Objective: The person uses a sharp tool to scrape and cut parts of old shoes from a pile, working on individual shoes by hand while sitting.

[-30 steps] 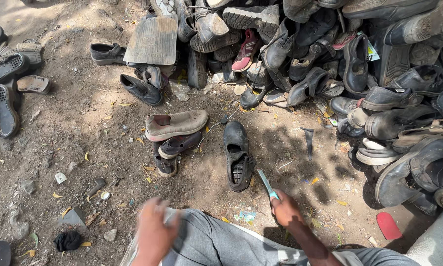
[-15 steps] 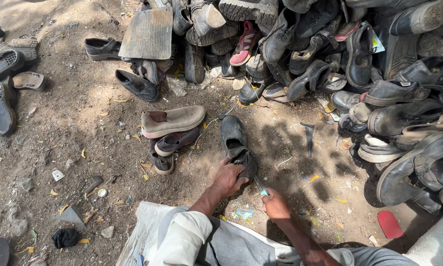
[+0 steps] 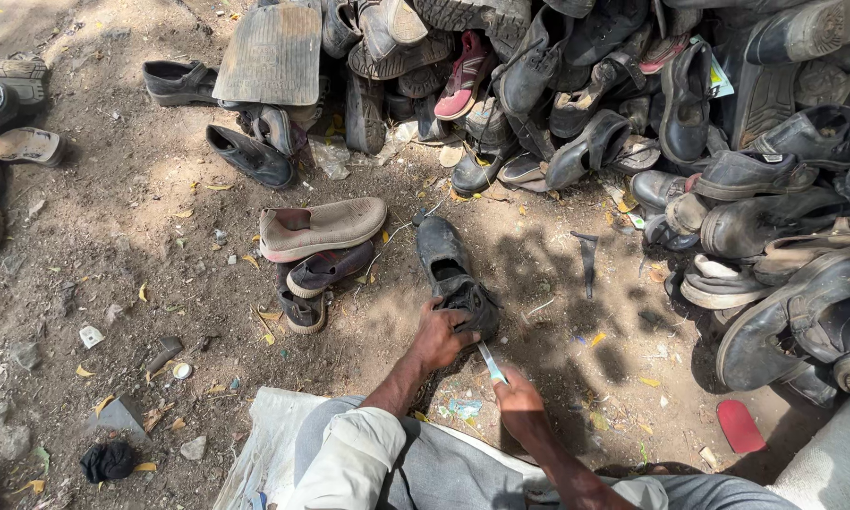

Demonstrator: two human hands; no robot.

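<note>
Left hand [image 3: 441, 337] grips the heel of a black shoe [image 3: 454, 275] at frame centre, right hand [image 3: 518, 400] holding a small blade [image 3: 491, 363] just beside it; shoe pile [image 3: 689, 142] upper right.

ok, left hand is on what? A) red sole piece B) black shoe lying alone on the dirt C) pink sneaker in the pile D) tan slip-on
B: the left hand grips the heel end of the black shoe; the right hand holds a small blade beside it.
</note>
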